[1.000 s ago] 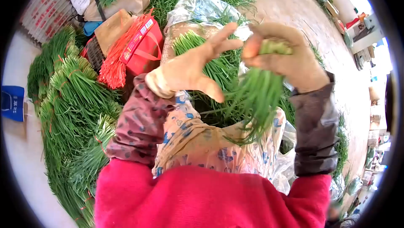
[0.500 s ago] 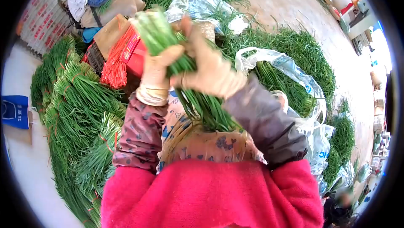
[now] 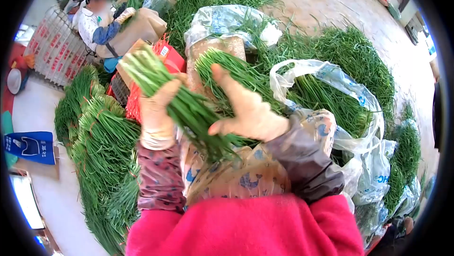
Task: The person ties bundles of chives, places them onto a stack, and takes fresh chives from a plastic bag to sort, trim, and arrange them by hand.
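Greens point(image 3: 191, 114) clasped in left hand point(image 3: 158, 107) | right hand point(image 3: 248, 112) spread beside them | floor point(image 3: 321, 0) beyond edge of leafy heap point(image 3: 352, 57)

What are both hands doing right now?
Left hand: closed around a bundle of green stalks.
Right hand: open, beside the bundle's leafy end; whether it touches cannot be told.

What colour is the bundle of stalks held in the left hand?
The bundle is green, paler at its upper-left end; the head view shows this.
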Demonstrator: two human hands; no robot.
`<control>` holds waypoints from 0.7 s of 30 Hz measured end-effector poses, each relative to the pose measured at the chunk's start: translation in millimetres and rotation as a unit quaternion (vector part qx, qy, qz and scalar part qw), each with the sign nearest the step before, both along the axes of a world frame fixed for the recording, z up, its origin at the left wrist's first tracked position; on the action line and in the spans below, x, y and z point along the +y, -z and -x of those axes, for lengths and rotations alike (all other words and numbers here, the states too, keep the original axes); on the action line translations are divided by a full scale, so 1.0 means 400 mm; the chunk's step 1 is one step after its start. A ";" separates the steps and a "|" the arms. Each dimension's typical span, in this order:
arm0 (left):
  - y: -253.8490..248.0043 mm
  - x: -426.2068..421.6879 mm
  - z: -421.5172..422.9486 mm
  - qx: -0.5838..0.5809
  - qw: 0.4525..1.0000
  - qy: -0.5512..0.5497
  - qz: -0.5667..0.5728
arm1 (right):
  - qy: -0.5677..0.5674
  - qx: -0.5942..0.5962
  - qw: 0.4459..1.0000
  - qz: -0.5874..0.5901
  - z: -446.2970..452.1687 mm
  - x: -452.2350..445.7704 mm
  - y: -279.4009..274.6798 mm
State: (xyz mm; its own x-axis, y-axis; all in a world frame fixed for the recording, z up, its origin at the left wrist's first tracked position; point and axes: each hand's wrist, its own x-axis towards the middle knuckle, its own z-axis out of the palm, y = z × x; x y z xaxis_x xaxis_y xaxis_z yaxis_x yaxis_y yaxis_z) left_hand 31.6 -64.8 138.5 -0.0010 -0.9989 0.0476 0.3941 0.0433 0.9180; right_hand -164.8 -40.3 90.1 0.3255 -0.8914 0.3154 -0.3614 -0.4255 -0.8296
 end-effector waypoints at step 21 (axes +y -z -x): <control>0.703 -0.239 0.090 -0.609 0.782 -0.012 -0.129 | 0.178 0.081 0.937 -0.290 0.161 -0.302 0.233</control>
